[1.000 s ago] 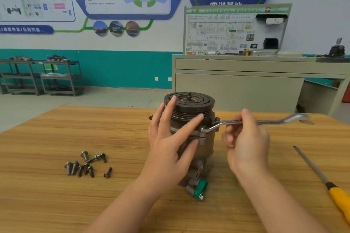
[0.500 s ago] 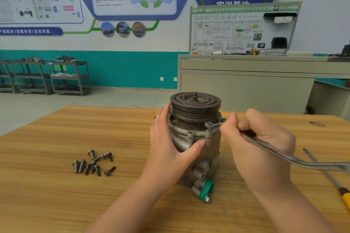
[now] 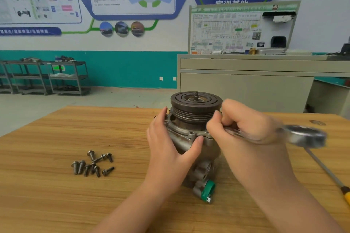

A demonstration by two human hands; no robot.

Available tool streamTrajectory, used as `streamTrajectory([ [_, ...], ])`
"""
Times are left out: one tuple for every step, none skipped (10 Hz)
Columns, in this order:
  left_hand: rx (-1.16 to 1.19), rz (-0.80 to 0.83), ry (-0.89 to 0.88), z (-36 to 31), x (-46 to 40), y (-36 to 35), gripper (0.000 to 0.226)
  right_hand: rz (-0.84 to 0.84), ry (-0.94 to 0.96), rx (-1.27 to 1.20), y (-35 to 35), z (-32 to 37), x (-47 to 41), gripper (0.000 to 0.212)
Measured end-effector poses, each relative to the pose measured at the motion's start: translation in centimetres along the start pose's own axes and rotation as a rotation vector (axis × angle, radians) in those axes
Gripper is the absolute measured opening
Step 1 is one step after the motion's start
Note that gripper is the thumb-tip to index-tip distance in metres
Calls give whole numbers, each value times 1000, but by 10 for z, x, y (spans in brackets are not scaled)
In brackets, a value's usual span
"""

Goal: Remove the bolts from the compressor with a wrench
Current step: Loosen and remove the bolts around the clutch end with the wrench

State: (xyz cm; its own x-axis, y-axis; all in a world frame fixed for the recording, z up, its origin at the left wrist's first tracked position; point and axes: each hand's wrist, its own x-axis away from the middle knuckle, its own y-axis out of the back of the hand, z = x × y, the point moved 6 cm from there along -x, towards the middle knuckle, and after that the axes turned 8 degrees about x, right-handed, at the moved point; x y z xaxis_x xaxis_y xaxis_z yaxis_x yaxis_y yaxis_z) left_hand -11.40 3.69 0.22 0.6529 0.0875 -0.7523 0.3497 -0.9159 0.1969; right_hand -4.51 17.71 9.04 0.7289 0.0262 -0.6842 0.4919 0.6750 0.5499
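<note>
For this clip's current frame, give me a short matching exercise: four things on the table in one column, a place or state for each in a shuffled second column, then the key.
Things:
1. wrench
2. compressor
3. loose bolts
4. screwdriver

Places or states:
A. lying in a small pile on the table, to the left of the hands
B. lying at the table's right edge, yellow handle towards the camera
C. standing upright, steadied by the left hand
D. motion-blurred, held in the grip of the right hand

Pairs: 1-D, 2-C, 3-A, 4-B
</note>
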Motion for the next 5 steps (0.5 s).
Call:
streamTrajectory([
  [10, 9, 27, 3, 1, -1, 95, -77, -5, 129, -8, -9, 6, 30],
  [25, 6, 35, 4, 1, 1, 92, -246, -286, -402, -4, -38, 18, 31],
  [45, 15, 39, 3, 0, 0, 90, -99, -656, -1140, -24, -77, 16, 22],
  [49, 21, 34, 4, 2, -1, 92, -123, -690, -1291, -23, -87, -4, 27],
  [47, 15, 29, 5, 0, 0, 89, -298, -371, -1104, 4, -81, -10, 41],
])
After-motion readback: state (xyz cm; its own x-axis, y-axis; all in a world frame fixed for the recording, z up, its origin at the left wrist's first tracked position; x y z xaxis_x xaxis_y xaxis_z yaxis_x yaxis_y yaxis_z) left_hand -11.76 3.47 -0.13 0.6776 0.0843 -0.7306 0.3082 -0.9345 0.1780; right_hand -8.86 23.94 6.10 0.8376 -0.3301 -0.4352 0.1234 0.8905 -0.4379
